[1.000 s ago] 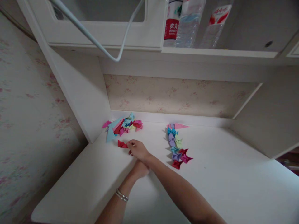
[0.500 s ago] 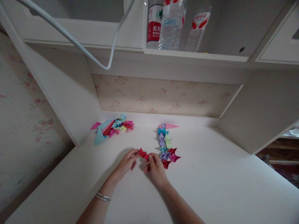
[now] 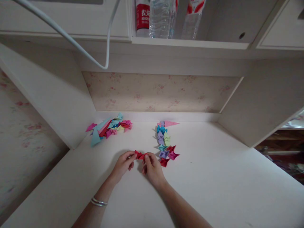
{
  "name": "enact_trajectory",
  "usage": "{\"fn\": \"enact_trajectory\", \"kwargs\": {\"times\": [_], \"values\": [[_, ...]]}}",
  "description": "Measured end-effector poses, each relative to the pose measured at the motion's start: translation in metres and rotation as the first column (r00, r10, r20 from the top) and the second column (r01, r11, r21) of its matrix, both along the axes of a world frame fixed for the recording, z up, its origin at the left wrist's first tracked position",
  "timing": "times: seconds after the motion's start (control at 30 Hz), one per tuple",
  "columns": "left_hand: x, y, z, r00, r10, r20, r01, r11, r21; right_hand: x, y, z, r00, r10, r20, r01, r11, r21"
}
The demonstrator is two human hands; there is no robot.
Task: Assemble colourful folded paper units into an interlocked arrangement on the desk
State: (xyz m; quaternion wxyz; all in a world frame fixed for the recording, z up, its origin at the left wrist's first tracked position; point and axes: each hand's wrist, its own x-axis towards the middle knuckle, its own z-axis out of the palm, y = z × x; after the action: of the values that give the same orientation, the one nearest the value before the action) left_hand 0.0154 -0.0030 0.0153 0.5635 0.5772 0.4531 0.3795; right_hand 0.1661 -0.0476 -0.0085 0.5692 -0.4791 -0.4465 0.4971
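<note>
A red folded-paper piece (image 3: 141, 155) is stretched between my two hands, just above the white desk. My left hand (image 3: 123, 163) pinches its left end between thumb and fingers. At its right end, my right hand (image 3: 152, 167) grips it the same way, with the lower fingers curled under. Right of my hands lies a group of origami pieces (image 3: 163, 154) in purple, teal, red and magenta. Behind that group stand purple, green and blue pieces (image 3: 162, 129), with a pink paper cone (image 3: 172, 123) at the far end.
A heap of mixed origami (image 3: 111, 128) lies at the back left of the white desk (image 3: 213, 177). Overhead, a shelf holds plastic bottles (image 3: 160, 19). A white cable (image 3: 78, 47) hangs low at upper left. Side panels (image 3: 258, 98) bound the desk.
The red paper's left end is now pinched in my left hand, and the piece lies more level. The whole view has shifted slightly, moving everything left and up in the picture.
</note>
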Motion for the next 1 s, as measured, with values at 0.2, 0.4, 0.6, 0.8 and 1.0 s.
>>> {"fn": "enact_trajectory", "kwargs": {"times": [0.2,0.4,0.6,0.8,1.0], "values": [[-0.0001,0.0011,-0.0026,0.999,0.036,0.012,-0.036,0.999,0.014,0.0014,0.0004,0.0016,1.000,-0.020,-0.008,0.020,1.000,-0.010],[0.0018,0.0002,-0.0022,0.998,0.055,0.040,-0.055,0.998,0.004,0.0012,0.0008,0.0016,0.998,-0.034,-0.052,0.032,0.999,-0.033],[0.0021,-0.0007,-0.0023,0.998,0.055,0.020,-0.055,0.998,-0.003,0.0012,0.0021,0.0024,0.996,-0.046,-0.075,0.041,0.997,-0.069],[0.0017,-0.0003,-0.0024,0.999,0.050,-0.006,-0.049,0.999,0.013,0.0018,0.0015,0.0031,0.997,-0.061,-0.054,0.057,0.995,-0.080],[0.0013,0.0002,-0.0033,0.999,0.042,-0.015,-0.042,0.999,0.019,0.0011,0.0027,0.0008,0.995,-0.057,-0.087,0.051,0.996,-0.074]]}}
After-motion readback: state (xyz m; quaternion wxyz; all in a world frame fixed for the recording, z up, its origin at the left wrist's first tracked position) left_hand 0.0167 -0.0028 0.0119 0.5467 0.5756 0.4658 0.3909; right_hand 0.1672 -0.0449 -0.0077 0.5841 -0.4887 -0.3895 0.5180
